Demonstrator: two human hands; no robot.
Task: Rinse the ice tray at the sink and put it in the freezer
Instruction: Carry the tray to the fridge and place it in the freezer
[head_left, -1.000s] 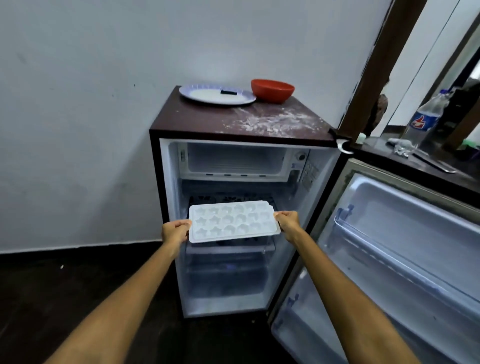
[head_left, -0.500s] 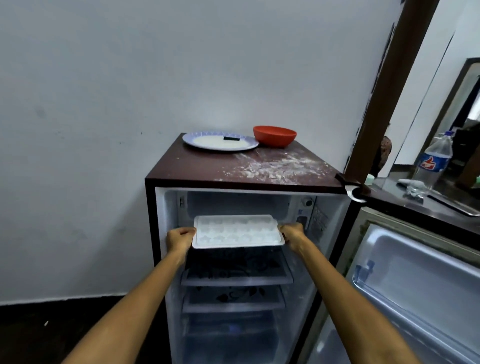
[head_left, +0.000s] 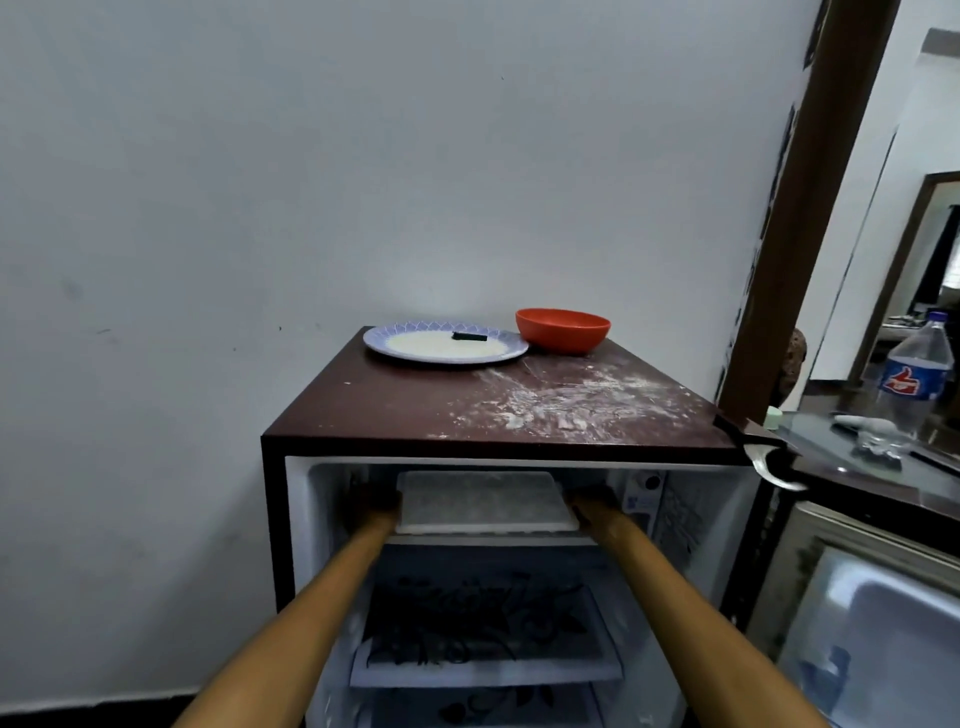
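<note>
The white plastic ice tray (head_left: 485, 503) lies level inside the freezer compartment (head_left: 332, 493) at the top of the small open dark-brown fridge (head_left: 273, 519), its near edge just above the compartment's lower lip. The left hand (head_left: 375, 506) holds the tray's left end and the right hand (head_left: 592, 503) its right end, both reaching into the shadowed opening; their fingers are too dark to make out, though each hand presses against the tray's side. On the fridge's flour-dusted top (head_left: 545, 405) sit a blue-rimmed white plate (head_left: 445, 347) and an orange bowl (head_left: 562, 330). A clear plastic bottle (head_left: 917, 379) stands on the tabletop (head_left: 831, 447) to the right.
</note>
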